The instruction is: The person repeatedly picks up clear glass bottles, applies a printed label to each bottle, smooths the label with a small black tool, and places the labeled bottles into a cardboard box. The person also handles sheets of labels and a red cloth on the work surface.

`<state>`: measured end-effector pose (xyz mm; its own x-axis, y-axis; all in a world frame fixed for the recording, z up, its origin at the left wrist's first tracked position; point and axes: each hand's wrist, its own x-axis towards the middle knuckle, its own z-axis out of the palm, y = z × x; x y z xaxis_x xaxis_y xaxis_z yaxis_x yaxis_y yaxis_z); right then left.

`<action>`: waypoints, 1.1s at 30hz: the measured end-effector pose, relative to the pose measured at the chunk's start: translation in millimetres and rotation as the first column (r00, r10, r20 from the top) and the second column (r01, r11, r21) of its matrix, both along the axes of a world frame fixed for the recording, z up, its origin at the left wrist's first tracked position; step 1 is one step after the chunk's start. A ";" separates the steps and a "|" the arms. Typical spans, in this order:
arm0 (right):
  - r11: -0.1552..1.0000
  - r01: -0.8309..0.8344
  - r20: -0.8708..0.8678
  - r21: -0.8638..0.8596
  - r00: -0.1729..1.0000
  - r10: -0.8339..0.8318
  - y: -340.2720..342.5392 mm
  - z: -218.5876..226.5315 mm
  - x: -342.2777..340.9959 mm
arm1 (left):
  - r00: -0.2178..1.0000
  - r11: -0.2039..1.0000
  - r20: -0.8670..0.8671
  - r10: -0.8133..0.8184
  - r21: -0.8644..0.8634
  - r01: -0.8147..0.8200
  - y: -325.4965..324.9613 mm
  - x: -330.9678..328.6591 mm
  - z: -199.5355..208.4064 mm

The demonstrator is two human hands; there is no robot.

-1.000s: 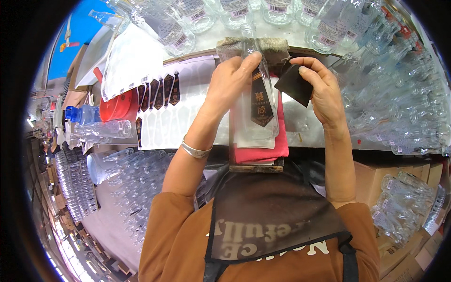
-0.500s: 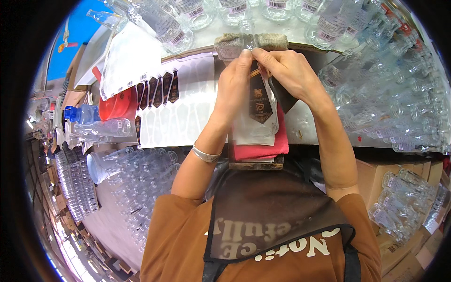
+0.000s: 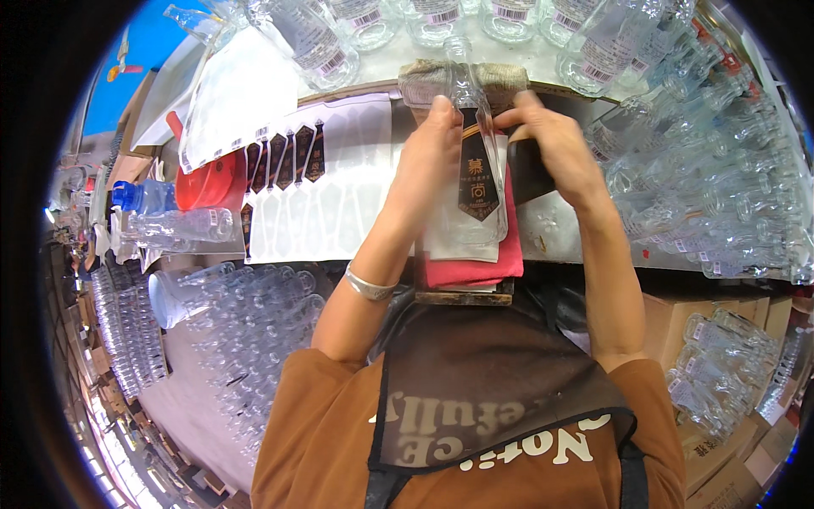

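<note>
A clear glass bottle [image 3: 494, 229] lies on its back in front of me, its neck pointing away over a rolled beige cloth [image 3: 506, 76]. A black tie-shaped label [image 3: 477, 182] with gold print sits on its face. My left hand [image 3: 426, 144] is closed against the bottle's left side near the shoulder, its hidden fingers curled beside the glass. To the right of the bottle's shoulder is my right hand [image 3: 547, 140], bent and smeared by motion. Below it lies a dark flat piece [image 3: 532, 174]; whether the hand touches it I cannot tell.
A sheet of labels [image 3: 331, 220] with several black ties lies left, beside a red container [image 3: 206, 185]. Under the bottle are a pink cloth [image 3: 475, 271] and a wooden support [image 3: 462, 299]. Glass bottles crowd the back, right [image 3: 678, 187] and lower left [image 3: 246, 339]; a cardboard box [image 3: 661, 327] stands lower right.
My right hand has come away from the bottle's neck and moved right, uncovering the top of the label. My left hand has slipped slightly down along the bottle's side.
</note>
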<state>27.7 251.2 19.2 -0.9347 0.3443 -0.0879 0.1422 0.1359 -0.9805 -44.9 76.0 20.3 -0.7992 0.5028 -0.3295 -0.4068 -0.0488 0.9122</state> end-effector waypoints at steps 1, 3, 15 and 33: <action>0.980 0.005 -0.037 -0.198 0.999 -0.013 7.7 -1.1 8.4 | 0.997 0.998 0.040 0.059 -0.005 -0.059 -3.5 3.4 -0.2; 0.941 0.077 -0.130 -0.330 0.983 -0.126 8.1 19.5 16.3 | 0.994 1.000 -0.107 -0.015 -0.019 0.013 -14.5 9.8 1.7; 0.853 -0.020 -0.257 0.521 0.950 0.180 -2.4 79.5 -22.6 | 0.941 0.998 -0.332 -0.061 -0.038 0.051 -9.4 17.8 2.0; 0.701 -0.066 -0.266 0.710 0.897 0.354 -26.2 72.6 -2.6 | 0.529 0.939 -0.785 -0.321 -0.335 0.074 -59.5 57.8 -5.4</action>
<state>25.1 224.9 91.8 -0.8996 -0.0347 0.4352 -0.3101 0.7524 -0.5811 12.9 16.5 14.9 -0.6644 0.6899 0.2874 0.5520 0.1936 0.8111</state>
